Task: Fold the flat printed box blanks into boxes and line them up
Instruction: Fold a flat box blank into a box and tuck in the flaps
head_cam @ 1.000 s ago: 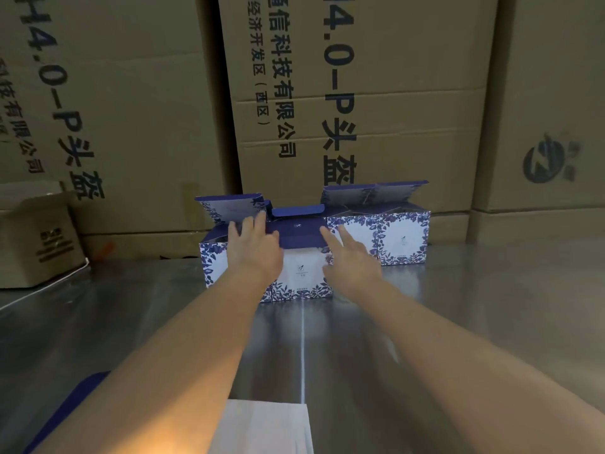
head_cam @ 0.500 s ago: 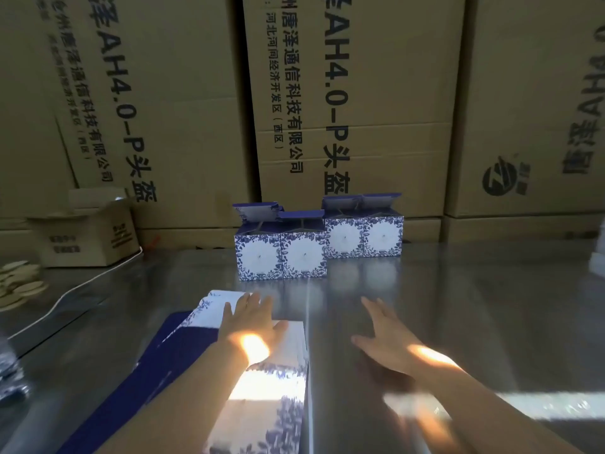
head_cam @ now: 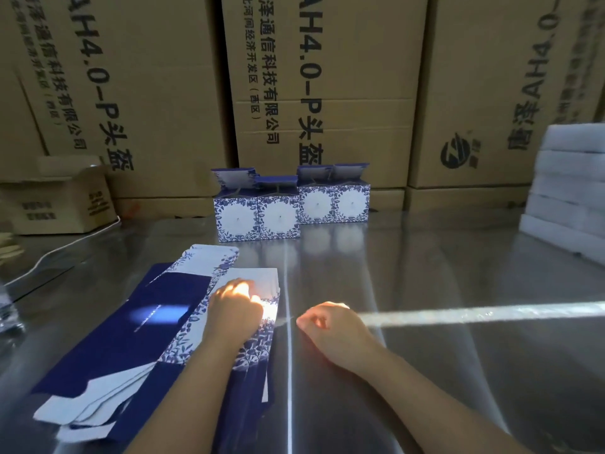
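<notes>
Four finished boxes [head_cam: 278,218] at the far end of the steel table [head_cam: 458,273], lids up, in two pairs: nearer pair on the left, second pair on the right and set farther back, so not quite one straight line. Behind them, a wall of big brown cartons [head_cam: 327,77]; off to the left, a small open carton [head_cam: 65,201]; at the right edge, a stack of white foam slabs [head_cam: 569,178].

Closer in, a fanned stack of flat blanks [head_cam: 163,322], floral blue-and-white print beside dark blue panels. Left hand [head_cam: 235,309] on top of the stack near its right edge, fingers bent down onto the uppermost blank [head_cam: 258,279]; washed out by a sun patch, so cannot tell whether pinching an edge or only pressing. Right hand [head_cam: 330,326] just right of the stack, low over bare steel, loosely curled, holding nothing, thumb and forefinger turned toward the blank's edge.

Step in hand, by the look of it: taking the next blank off the stack. Next, probably: separate the top sheet alone, lift clear with both hands, pop open into a sleeve, tuck the bottom flaps, then set beside the others. Worth guarding against two sheets coming up together from so loose a fan.
</notes>
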The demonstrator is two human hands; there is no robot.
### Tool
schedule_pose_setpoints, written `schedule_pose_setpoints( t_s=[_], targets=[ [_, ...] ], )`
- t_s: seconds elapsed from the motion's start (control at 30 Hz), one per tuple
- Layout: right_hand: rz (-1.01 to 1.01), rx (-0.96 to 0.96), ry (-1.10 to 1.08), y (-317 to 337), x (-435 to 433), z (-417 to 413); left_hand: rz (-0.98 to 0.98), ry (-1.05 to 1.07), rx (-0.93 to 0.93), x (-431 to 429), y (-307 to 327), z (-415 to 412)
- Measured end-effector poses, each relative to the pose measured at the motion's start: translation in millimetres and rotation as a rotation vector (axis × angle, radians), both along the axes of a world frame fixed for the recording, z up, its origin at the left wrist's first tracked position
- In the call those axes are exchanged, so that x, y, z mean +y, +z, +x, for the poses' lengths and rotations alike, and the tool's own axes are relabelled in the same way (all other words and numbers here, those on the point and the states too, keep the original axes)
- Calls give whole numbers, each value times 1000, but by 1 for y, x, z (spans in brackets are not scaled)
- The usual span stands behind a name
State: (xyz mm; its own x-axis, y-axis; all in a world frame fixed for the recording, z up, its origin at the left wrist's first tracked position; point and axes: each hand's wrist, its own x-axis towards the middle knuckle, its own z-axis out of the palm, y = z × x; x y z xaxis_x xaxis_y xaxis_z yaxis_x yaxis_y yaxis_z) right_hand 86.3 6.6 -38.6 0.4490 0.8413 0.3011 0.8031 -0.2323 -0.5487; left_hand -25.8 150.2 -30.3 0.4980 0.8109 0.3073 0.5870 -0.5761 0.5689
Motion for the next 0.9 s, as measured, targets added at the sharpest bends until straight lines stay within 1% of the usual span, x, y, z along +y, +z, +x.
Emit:
schedule_pose_setpoints(
  t_s=[0.17, 0.23, 0.3, 0.37, 0.4, 0.5, 0.57, 0.73, 0.9],
  targets=[
    [-19, -74, 165, -4, 11, -27, -80, -15, -51, 1, 5, 0],
    [-22, -76, 177, -6, 11, -34, -132, -10, -94, 2, 8, -1],
    [-16, -16, 123, -5, 13, -36, -172, -4, -141, 1, 11, 0],
    [-22, 87, 21, -3, 16, -44, -215, -8, -166, 0, 14, 2],
    [-25, 97, -31, -3, 19, -49, -237, -13, -182, 0, 15, 3],
    [-45, -34, -122, -4, 28, -64, -301, -18, -318, 3, 20, 3],
    [-53, -37, -123, -2, 30, -64, -316, -1, -376, 4, 21, -1],
    [-78, 198, -110, 5, 27, -47, -221, 21, -309, 5, 26, -4],
    [96, 581, -149, 17, 18, -20, -242, -12, -320, 3, 34, -8]
  ],
)
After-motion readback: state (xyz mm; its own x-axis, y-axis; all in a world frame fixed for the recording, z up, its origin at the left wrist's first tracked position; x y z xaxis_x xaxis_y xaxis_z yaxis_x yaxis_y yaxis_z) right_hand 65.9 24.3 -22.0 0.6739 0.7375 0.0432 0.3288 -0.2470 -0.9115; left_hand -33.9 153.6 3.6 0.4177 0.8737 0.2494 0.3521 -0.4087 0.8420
